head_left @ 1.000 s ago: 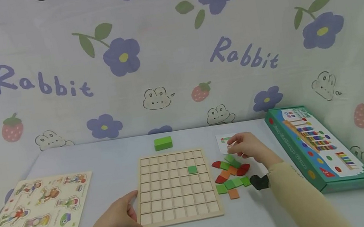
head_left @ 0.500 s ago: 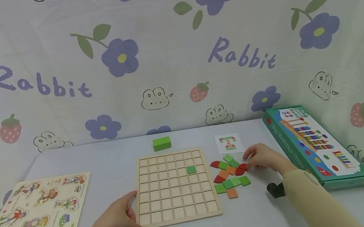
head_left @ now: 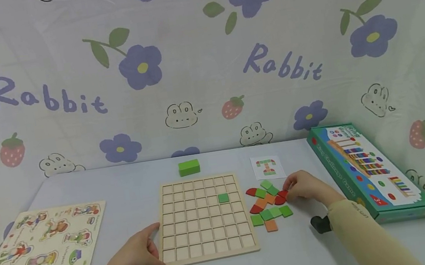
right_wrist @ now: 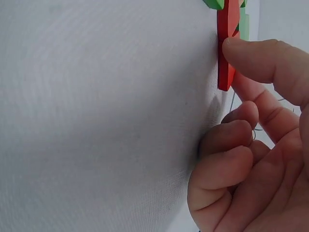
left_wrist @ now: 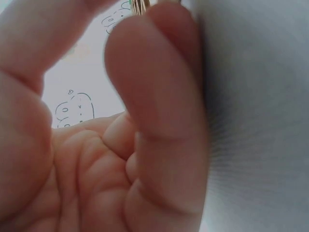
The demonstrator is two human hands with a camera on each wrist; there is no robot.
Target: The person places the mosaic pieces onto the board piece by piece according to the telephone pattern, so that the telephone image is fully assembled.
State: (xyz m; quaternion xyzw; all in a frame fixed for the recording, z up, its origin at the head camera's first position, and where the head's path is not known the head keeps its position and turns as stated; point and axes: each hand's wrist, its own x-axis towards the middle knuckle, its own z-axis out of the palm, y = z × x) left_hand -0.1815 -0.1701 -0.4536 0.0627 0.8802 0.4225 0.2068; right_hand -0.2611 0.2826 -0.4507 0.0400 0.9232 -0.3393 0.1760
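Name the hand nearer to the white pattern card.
Right. The right hand is just right of the white pattern card and nearer the person, at a red piece; the left hand is farther off, at the left edge of the grid board.

A white table (head_left: 297, 259) carries a wooden grid board (head_left: 205, 223), loose red, green and orange pieces (head_left: 271, 225) beside it, a patterned card (head_left: 268, 167) behind them, a green block (head_left: 189, 168), an illustrated board (head_left: 42, 262) at left and (lying askew) a green game box (head_left: 371, 170) at right.
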